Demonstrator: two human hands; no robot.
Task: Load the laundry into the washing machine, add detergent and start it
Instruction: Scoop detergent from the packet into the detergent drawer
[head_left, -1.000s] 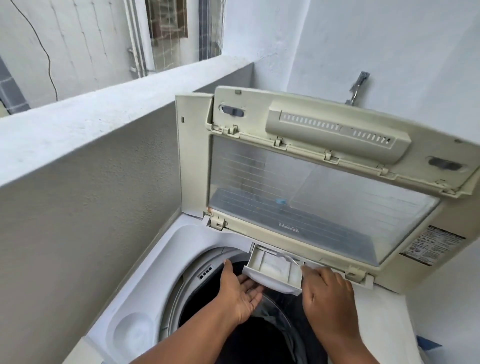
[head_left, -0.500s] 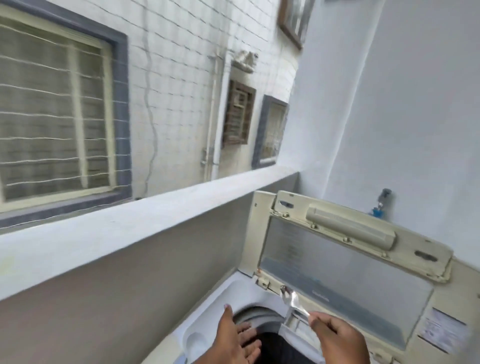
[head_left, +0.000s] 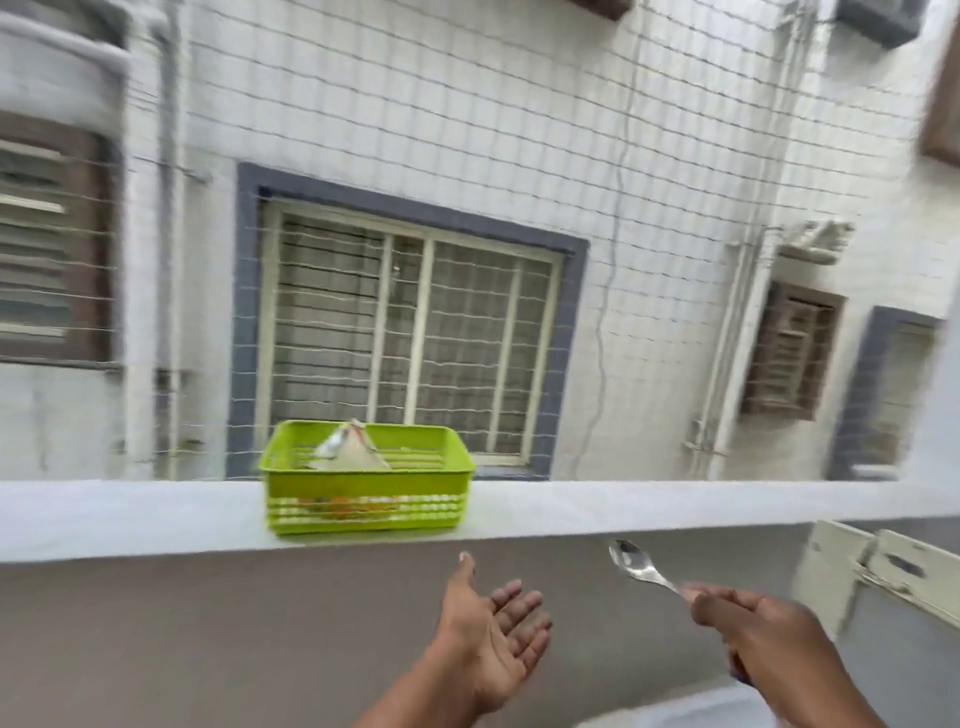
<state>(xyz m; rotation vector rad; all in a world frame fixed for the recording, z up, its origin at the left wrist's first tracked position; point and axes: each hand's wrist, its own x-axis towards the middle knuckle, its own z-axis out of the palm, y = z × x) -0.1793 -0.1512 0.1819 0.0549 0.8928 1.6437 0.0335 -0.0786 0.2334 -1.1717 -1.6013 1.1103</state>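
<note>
Head view finds the detergent most likely in the crumpled pouch (head_left: 349, 451) that stands in the green basket (head_left: 366, 483), its folded top poking above the rim; what the pouch holds cannot be read, so this is a judgement from the task. The basket sits on the flat top of the parapet ledge (head_left: 130, 512), a handy shelf just beside the washing machine, whose raised lid (head_left: 883, 569) shows only at the right edge. The right hand (head_left: 753, 629) pinches the handle of a metal spoon (head_left: 641, 566), bowl forward and upward, seemingly ready to scoop powder. The left hand (head_left: 491, 639) is empty, palm up with fingers spread, below the basket, probably reaching to steady or take the pouch. Drum and laundry are out of view.
</note>
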